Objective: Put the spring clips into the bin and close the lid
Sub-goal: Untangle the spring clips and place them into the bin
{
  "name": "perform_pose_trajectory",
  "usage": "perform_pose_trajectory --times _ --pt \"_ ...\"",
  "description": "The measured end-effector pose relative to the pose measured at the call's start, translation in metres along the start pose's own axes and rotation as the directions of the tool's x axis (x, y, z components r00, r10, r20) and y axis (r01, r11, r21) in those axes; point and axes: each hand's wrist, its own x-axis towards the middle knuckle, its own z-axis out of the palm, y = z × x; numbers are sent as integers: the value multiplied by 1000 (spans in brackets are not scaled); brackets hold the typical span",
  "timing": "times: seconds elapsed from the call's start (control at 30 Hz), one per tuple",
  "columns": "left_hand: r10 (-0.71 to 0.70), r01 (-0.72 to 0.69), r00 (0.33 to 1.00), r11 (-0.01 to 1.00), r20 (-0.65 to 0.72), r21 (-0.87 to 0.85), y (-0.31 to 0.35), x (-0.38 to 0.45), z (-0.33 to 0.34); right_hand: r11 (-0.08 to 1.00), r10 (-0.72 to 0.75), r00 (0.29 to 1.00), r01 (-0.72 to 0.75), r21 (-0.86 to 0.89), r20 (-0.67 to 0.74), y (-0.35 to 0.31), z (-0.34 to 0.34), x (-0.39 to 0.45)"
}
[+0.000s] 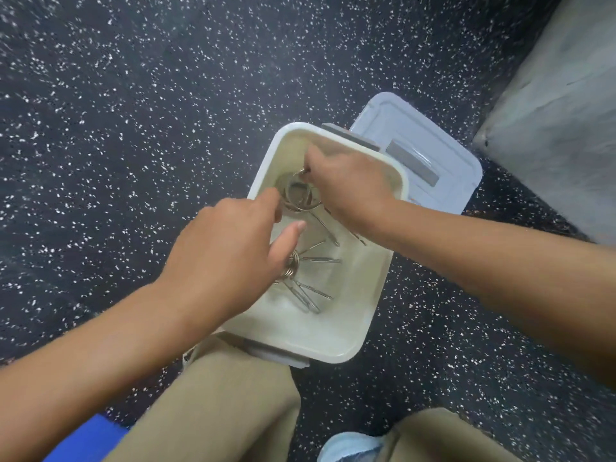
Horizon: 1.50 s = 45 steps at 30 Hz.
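Observation:
A cream plastic bin (346, 341) stands open on the speckled floor. Both my hands reach into it. My left hand (226, 248) is shut on a bundle of metal spring clips (301, 278) whose wire legs fan out over the bin's bottom. My right hand (346, 188) is deeper in, at the far end, with its fingers pinched on another spring clip (300, 191) made of wire rings. The pale blue lid (430, 151) lies flat on the floor just behind the bin's far right corner, apart from the rim.
Dark rubber floor (133, 111) with white flecks surrounds the bin. A grey block or wall base (560, 121) rises at the right. My tan trouser knees (216, 411) and a pale shoe (350, 445) are below the bin, with something blue (90, 438) at bottom left.

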Motion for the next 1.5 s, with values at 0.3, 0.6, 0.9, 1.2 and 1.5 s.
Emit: perform_pose_trajectory --times 0.3,0.6,0.9,1.2,1.5 --pt "-20 18 998 999 56 40 -16 -10 -6 998 -64 998 64 -19 -21 -5 48 22" --pt "-25 21 996 999 84 45 -20 -12 -5 994 -86 990 78 -80 -110 -2 57 22" --pt "14 -17 998 999 60 41 -10 -7 -3 995 -81 984 89 50 -158 24 8 0" --pt "17 -19 998 999 56 48 2 1 -1 956 207 943 -138 259 -261 111 -20 -11" --pt "12 -22 993 996 120 88 10 6 4 905 404 895 -422 61 190 188 41 5"
